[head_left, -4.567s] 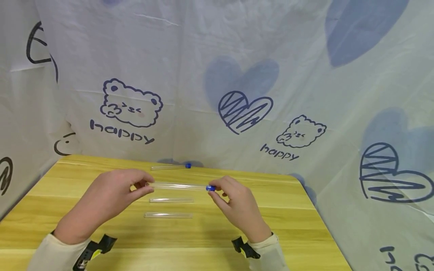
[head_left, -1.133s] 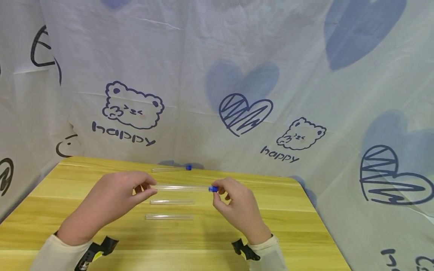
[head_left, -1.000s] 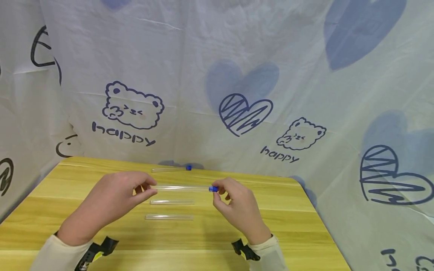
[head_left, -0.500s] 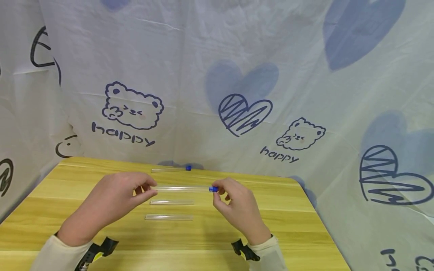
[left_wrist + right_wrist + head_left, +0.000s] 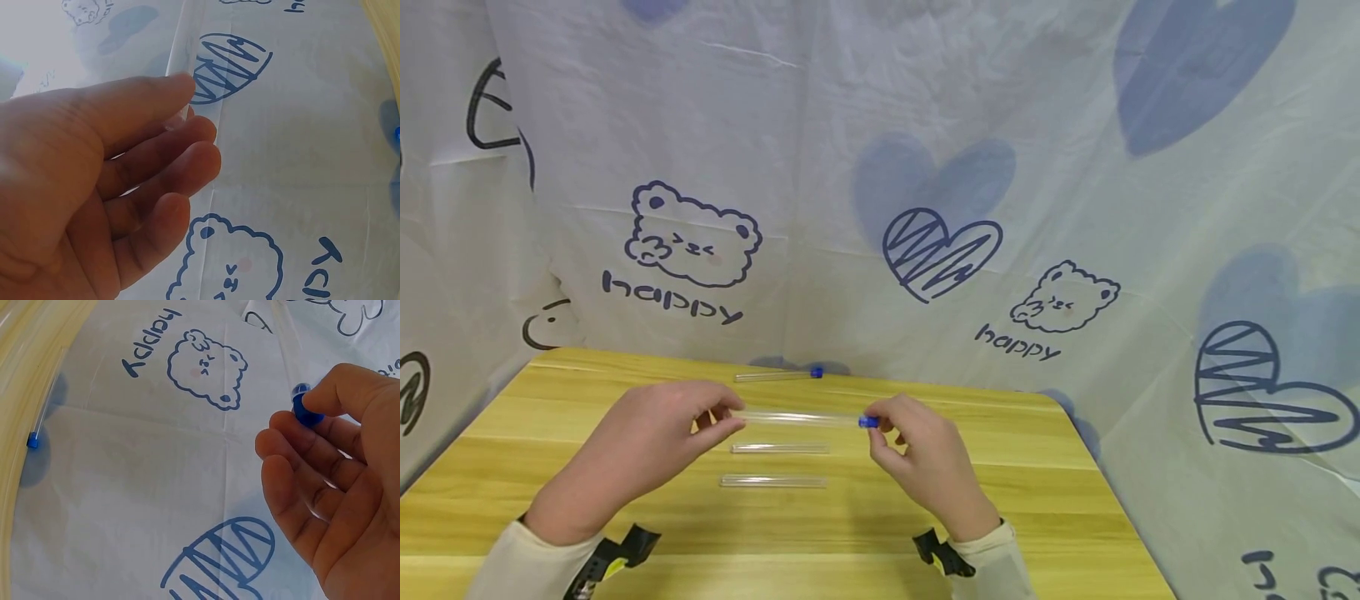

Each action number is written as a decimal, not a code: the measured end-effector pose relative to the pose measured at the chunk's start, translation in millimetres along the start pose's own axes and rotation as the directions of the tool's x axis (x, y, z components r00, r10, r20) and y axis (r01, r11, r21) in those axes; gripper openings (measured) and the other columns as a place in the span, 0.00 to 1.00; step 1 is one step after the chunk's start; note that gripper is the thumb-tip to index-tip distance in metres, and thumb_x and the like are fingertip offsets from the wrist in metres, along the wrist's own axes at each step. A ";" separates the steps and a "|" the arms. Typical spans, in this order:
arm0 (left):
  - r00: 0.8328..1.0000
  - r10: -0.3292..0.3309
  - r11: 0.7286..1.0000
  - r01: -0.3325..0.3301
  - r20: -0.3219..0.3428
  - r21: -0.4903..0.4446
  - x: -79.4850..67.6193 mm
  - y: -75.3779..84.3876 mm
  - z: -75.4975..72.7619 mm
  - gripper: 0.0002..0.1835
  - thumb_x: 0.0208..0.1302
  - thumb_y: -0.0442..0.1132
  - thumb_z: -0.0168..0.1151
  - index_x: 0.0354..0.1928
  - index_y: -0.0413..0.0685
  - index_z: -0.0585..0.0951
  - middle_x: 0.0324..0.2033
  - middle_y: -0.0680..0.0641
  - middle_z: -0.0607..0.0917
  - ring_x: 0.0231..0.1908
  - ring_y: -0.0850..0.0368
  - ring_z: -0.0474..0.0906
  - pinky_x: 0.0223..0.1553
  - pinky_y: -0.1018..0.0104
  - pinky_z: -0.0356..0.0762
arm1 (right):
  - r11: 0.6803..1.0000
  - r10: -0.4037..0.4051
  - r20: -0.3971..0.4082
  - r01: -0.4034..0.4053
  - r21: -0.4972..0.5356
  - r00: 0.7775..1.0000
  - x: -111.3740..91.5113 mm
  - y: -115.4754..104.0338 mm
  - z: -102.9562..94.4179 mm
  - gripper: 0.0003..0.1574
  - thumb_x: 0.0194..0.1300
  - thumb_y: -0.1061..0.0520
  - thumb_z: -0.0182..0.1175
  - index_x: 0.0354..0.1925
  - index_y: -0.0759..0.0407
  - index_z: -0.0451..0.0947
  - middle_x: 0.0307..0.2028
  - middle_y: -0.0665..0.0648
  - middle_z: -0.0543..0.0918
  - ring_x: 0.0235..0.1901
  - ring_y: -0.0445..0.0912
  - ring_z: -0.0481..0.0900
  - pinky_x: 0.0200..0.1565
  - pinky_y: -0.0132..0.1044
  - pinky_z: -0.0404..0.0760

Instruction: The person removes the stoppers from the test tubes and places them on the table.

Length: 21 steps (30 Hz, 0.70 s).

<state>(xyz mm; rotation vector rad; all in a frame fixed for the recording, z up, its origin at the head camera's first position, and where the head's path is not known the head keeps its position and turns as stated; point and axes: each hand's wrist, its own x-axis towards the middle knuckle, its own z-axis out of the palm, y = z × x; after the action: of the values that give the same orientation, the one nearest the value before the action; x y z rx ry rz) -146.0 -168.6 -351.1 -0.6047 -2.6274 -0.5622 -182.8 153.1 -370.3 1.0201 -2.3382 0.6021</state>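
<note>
Between both hands a clear test tube (image 5: 801, 418) is held level above the table. My left hand (image 5: 658, 442) pinches its rounded left end between thumb and forefinger, as the left wrist view shows up close. At the other end sits a blue cap (image 5: 868, 422), which my right hand (image 5: 925, 454) pinches between thumb and forefinger. In the right wrist view the blue cap (image 5: 306, 407) is at the tube's mouth, partly behind the thumb. The other fingers of both hands are loosely curled.
Two clear uncapped tubes (image 5: 779, 448) (image 5: 772, 481) lie parallel on the wooden table (image 5: 820, 533) in front of the held one. Farther back lies a tube with a blue cap (image 5: 817, 372). A printed cloth (image 5: 820, 275) hangs behind the table edge.
The right fingers and the cap have shifted very slightly left in the last half second. Both hands keep their pinch; the tubes on the table stay where they were.
</note>
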 end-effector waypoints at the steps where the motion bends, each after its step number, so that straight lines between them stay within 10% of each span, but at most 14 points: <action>1: 1.000 -0.001 1.000 0.001 -0.004 0.004 -0.2 -0.4 -0.2 0.03 0.66 0.47 0.73 0.39 0.61 0.88 0.29 0.68 0.84 0.29 0.72 0.78 0.29 0.68 0.78 | 1.000 -0.001 0.004 0.001 0.007 1.000 0.2 -0.2 -0.2 0.08 0.69 0.61 0.65 0.46 0.54 0.84 0.38 0.47 0.85 0.34 0.36 0.80 0.33 0.26 0.82; 21: 0.999 -0.013 1.000 0.013 -0.035 -0.010 -0.7 1.5 -1.2 0.03 0.65 0.46 0.73 0.38 0.62 0.88 0.29 0.68 0.84 0.29 0.72 0.77 0.29 0.68 0.78 | 0.990 0.128 -0.099 -0.122 0.071 0.987 -0.6 -0.7 2.2 0.07 0.67 0.56 0.72 0.43 0.53 0.85 0.33 0.45 0.83 0.28 0.34 0.75 0.28 0.27 0.79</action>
<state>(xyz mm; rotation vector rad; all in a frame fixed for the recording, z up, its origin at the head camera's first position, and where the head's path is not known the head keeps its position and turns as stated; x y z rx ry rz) -144.3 -168.2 -350.0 -0.5760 -2.5993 -0.5845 -182.5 151.7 -372.1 0.8532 -2.3166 0.7649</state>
